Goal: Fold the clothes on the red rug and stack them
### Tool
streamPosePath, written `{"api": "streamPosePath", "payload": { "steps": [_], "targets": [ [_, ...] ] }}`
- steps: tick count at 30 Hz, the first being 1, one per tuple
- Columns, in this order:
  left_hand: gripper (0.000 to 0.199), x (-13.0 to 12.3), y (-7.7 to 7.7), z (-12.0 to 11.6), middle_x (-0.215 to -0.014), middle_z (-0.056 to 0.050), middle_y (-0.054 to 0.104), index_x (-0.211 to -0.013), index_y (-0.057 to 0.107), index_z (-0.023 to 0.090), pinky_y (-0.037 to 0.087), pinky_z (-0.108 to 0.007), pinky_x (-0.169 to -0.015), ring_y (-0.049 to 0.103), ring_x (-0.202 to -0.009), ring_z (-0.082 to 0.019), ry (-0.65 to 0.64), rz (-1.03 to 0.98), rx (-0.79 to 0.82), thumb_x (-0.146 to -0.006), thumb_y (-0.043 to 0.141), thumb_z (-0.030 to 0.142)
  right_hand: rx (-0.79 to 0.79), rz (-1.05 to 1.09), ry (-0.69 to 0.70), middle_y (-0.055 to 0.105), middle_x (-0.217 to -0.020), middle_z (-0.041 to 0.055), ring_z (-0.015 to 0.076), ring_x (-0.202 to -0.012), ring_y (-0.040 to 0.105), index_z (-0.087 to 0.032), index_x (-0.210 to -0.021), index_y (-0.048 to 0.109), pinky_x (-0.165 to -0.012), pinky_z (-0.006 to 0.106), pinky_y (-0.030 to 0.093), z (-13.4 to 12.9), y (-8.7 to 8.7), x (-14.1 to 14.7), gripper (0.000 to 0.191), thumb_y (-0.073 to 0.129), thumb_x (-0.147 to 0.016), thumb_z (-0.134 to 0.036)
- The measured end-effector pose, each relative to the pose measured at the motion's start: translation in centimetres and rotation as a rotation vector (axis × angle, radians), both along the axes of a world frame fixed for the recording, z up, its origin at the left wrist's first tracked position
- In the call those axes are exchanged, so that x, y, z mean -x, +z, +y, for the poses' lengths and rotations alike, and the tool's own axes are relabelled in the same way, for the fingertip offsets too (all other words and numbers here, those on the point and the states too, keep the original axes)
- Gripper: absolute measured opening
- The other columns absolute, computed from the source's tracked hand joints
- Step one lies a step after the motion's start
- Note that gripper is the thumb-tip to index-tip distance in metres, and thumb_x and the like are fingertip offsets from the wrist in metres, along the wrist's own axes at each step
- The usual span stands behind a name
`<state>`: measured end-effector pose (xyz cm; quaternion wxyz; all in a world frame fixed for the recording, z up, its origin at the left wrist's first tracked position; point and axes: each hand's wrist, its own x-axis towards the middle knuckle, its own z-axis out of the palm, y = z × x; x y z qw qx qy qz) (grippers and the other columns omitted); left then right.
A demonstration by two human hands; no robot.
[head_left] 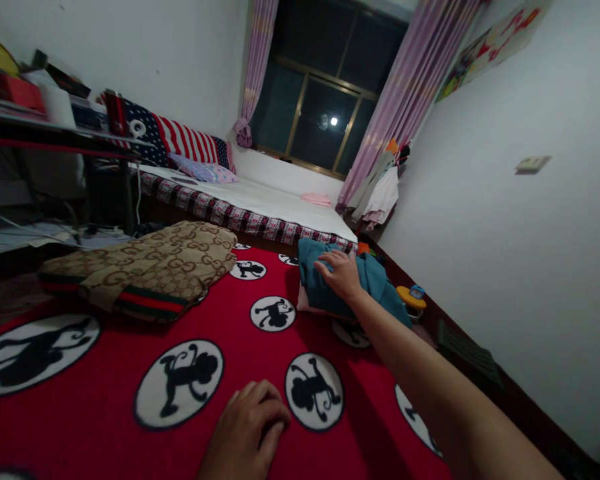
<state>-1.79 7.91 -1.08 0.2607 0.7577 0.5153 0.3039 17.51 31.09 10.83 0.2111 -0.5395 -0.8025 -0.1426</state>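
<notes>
My right hand [341,272] lies with its fingers spread on top of a teal folded cloth [375,273], which looks like a garment or blanket. A pale pink layer [310,300] peeks out beneath that cloth at its near left. Lower down, my left hand [250,427] rests on the red blanket [250,347], its fingers loosely bent and the thumb apart, with nothing visible in it. White ovals with black monkey figures cover the blanket. To the left sits a folded brown patterned blanket [180,260] with a green and red stripe, apart from both hands.
Behind stands a second bed [260,193] with pillows [205,168] and a pink folded cloth [316,199]. A cluttered desk [55,137] is at the left. Clothes [383,193] hang by the curtain at the right, and a yellow stool [411,297] stands near the wall.
</notes>
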Motion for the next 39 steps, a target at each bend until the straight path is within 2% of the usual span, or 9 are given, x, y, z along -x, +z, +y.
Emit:
{"api": "streamPosePath", "payload": {
  "steps": [2, 4, 9, 15, 20, 26, 31, 35, 39],
  "targets": [
    [0.023, -0.1, 0.0, 0.0, -0.096, -0.002, 0.063, -0.082, 0.068, 0.025, 0.038, -0.033, -0.081, 0.054, -0.093, -0.019, 0.001, -0.001, -0.001, -0.082, 0.048, 0.012, -0.060, 0.045, -0.240, 0.048, -0.142, 0.0094, 0.0356, -0.136, 0.029, -0.028, -0.124, 0.062, -0.107, 0.066, 0.009, 0.0, -0.7, -1.0, 0.052, 0.039, -0.089, -0.061],
    [0.023, -0.1, 0.1, 0.0, -0.095, -0.002, 0.063, -0.082, 0.068, 0.025, 0.038, -0.034, -0.082, 0.054, -0.093, -0.020, 0.010, -0.002, 0.001, -0.082, 0.048, 0.012, 0.055, 0.035, -0.405, 0.041, -0.146, 0.0124, 0.0424, -0.135, 0.028, -0.031, -0.131, 0.056, -0.100, 0.073, 0.013, 0.0, -2.0, -1.8, 0.060, 0.039, -0.086, -0.067],
    [0.023, -0.1, 0.5, 0.0, -0.095, -0.003, 0.064, -0.081, 0.069, 0.024, 0.038, -0.036, -0.085, 0.056, -0.093, -0.020, 0.032, -0.014, 0.001, -0.081, 0.048, 0.013, 0.181, -0.023, -0.480, 0.032, -0.151, 0.0157, 0.0444, -0.138, 0.022, -0.030, -0.140, 0.045, -0.100, 0.073, 0.010, -0.5, -3.9, -1.3, 0.065, 0.035, -0.087, -0.066],
    [0.023, 0.2, 0.2, 0.4, -0.090, -0.005, 0.066, -0.083, 0.069, 0.020, 0.043, -0.034, -0.085, 0.060, -0.088, -0.019, 0.044, -0.216, -0.029, -0.081, 0.047, 0.015, 0.095, 0.005, -0.300, 0.012, -0.159, 0.0106, 0.0317, -0.146, 0.001, -0.022, -0.148, 0.032, -0.112, 0.057, 0.007, -6.9, -7.6, 2.5, 0.062, 0.035, -0.093, -0.051],
    [0.025, 0.7, 0.1, 0.6, -0.092, -0.006, 0.066, -0.089, 0.068, 0.018, 0.049, -0.030, -0.079, 0.063, -0.085, -0.018, 0.089, -0.413, -0.066, -0.080, 0.045, 0.015, 0.401, 0.054, -0.173, 0.017, -0.157, 0.0097, 0.0306, -0.145, 0.013, -0.022, -0.148, 0.031, -0.112, 0.055, 0.018, -14.3, -11.5, 5.8, 0.069, 0.032, -0.091, -0.060],
    [0.024, 1.4, 0.2, 0.3, -0.091, -0.006, 0.068, -0.089, 0.069, 0.016, 0.049, -0.031, -0.085, 0.063, -0.088, -0.017, 0.158, -0.427, -0.137, -0.078, 0.048, 0.011, 0.366, 0.101, -0.140, 0.026, -0.155, 0.0112, 0.0305, -0.144, 0.019, -0.019, -0.145, 0.038, -0.112, 0.053, 0.017, -19.9, -12.0, 8.0, 0.057, 0.037, -0.092, -0.042],
    [0.027, 1.8, -0.5, 0.2, -0.097, -0.008, 0.066, -0.096, 0.067, 0.015, 0.051, -0.030, -0.082, 0.063, -0.091, -0.017, 0.207, -0.454, -0.142, -0.079, 0.048, 0.007, 0.325, 0.263, -0.046, 0.043, -0.147, 0.0082, 0.0280, -0.139, 0.032, -0.024, -0.130, 0.057, -0.111, 0.050, 0.022, -20.9, -12.5, 7.6, 0.044, 0.045, -0.089, -0.039],
    [0.032, 5.0, 0.7, 2.2, -0.105, -0.009, 0.063, -0.104, 0.066, 0.015, 0.046, -0.033, -0.093, 0.057, -0.102, -0.020, 0.201, -0.160, -0.308, -0.079, 0.048, 0.006, 0.313, 0.435, 0.001, 0.055, -0.136, 0.0051, 0.0250, -0.132, 0.043, -0.027, -0.110, 0.068, -0.110, 0.047, 0.026, -20.3, -12.9, 6.9, 0.031, 0.050, -0.086, -0.033],
    [0.034, 13.1, 4.8, 7.1, -0.122, -0.011, 0.055, -0.113, 0.062, 0.015, 0.031, -0.041, -0.106, 0.045, -0.120, -0.026, 0.372, 0.269, -0.446, -0.082, 0.048, 0.010, 0.303, 0.520, 0.018, 0.061, -0.128, 0.0051, 0.0241, -0.126, 0.048, -0.025, -0.098, 0.072, -0.108, 0.043, 0.030, -19.9, -12.8, 6.8, 0.025, 0.053, -0.082, -0.029]
  ]
}}
